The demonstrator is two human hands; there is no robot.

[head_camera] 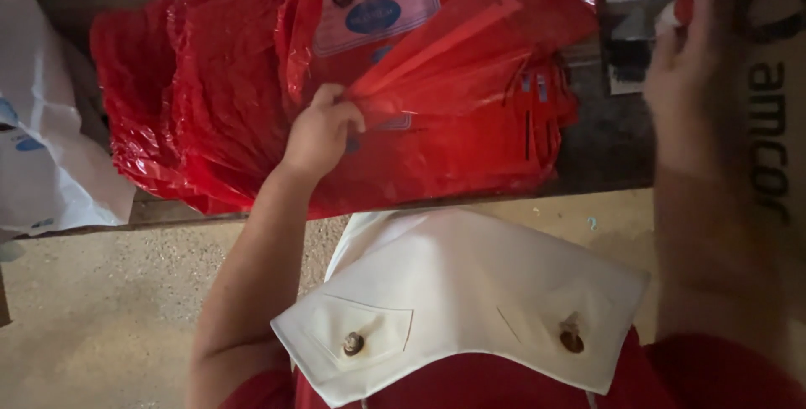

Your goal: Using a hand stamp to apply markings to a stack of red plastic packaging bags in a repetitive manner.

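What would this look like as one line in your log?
left hand: pinching red plastic bags | right hand: holding small red-and-white thing | bags on bench

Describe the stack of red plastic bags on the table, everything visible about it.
The red plastic bags are thin, glossy, crinkled film, lying in a loose, fanned pile across the table. The top ones carry a pale printed label with dark round marks and a blue oval. One flat bag is lifted at an angle, its corner pinched by the left hand. More bunched red film lies to the left, beside a white bag. The right hand is apart from the pile, holding a small red-and-white object.
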